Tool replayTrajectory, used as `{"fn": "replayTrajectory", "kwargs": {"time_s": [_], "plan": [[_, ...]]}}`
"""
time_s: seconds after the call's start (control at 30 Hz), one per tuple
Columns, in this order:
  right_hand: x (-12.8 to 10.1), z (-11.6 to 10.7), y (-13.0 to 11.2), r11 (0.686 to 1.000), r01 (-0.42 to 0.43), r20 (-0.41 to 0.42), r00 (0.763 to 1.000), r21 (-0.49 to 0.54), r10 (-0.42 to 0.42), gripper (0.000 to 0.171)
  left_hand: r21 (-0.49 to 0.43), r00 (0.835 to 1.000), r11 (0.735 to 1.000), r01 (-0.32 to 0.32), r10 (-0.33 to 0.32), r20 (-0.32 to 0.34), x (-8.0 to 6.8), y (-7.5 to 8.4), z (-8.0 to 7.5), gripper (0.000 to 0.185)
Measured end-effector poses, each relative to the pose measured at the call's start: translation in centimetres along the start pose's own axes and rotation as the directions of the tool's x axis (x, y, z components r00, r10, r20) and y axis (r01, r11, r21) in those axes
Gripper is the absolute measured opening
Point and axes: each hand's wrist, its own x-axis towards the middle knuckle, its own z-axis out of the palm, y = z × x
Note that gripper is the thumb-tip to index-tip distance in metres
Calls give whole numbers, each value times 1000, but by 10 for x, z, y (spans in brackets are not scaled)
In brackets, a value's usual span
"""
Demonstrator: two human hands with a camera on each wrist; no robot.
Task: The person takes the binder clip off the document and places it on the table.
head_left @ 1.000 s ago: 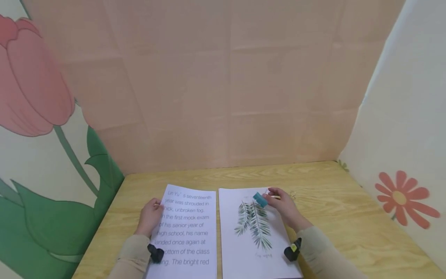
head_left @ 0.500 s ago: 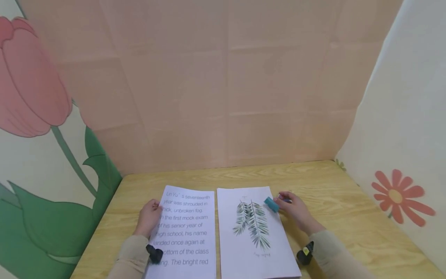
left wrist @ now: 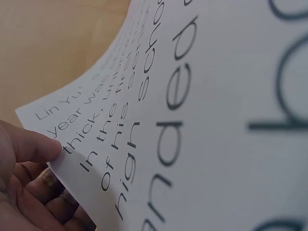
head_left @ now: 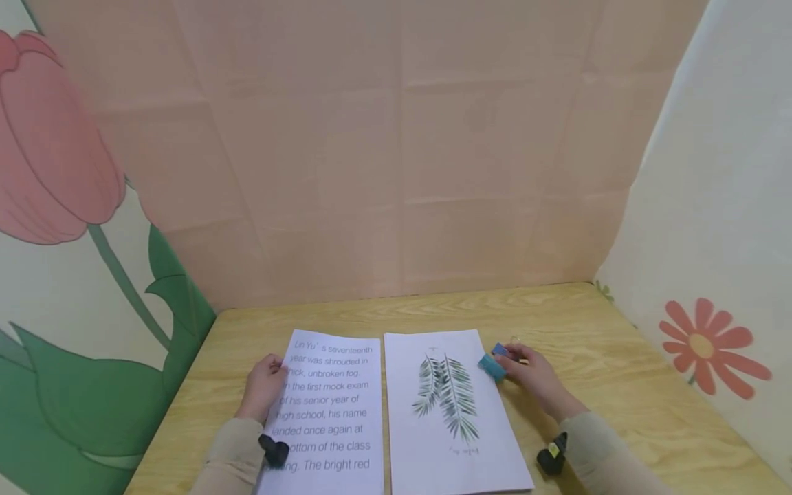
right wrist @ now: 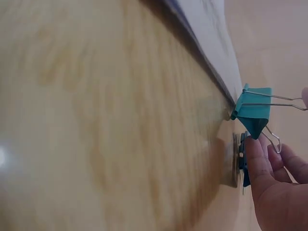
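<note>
My left hand [head_left: 262, 386] pinches the left edge of a printed text sheet [head_left: 331, 412]. The left wrist view shows the thumb on the print and the other fingers curled beneath the paper [left wrist: 144, 159], which bows upward. My right hand [head_left: 540, 382] holds a teal binder clip [head_left: 492, 368] by its wire handles, at the right edge of a sheet with a palm-leaf picture [head_left: 433, 440]. In the right wrist view, a fingertip of the right hand [right wrist: 284, 197] is against a dark blue clip [right wrist: 244, 161], mostly hidden, just below the teal clip [right wrist: 257, 103].
Both paper stacks lie side by side on a wood-grain table [head_left: 619, 385], a narrow gap between them. Behind stands a pinkish-beige covered wall [head_left: 396, 151]. Flower-printed panels [head_left: 699, 344] flank the table.
The right hand has carried the teal clip rightward from above the palm-leaf sheet to its edge. The blue clip now shows beside the fingers. My left hand stays on the text sheet.
</note>
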Motion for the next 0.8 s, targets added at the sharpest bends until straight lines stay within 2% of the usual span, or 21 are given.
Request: {"fn": "replayTrajectory", "kwargs": {"time_s": [0.17,0.4,0.8], "plan": [[-2,-4,2,1000,5,-13,1000,23,-5,66,6,1000,1000,-2,2,1,0,-1,0,17],[-3,-8,0,999,-54,-5,999,-2,54,67,13,1000,1000,-1,1,18,0,-4,0,20],[2,-15,1,987,-72,-12,997,-144,71,64,14,999,1000,14,-14,29,-2,-4,3,32]]}}
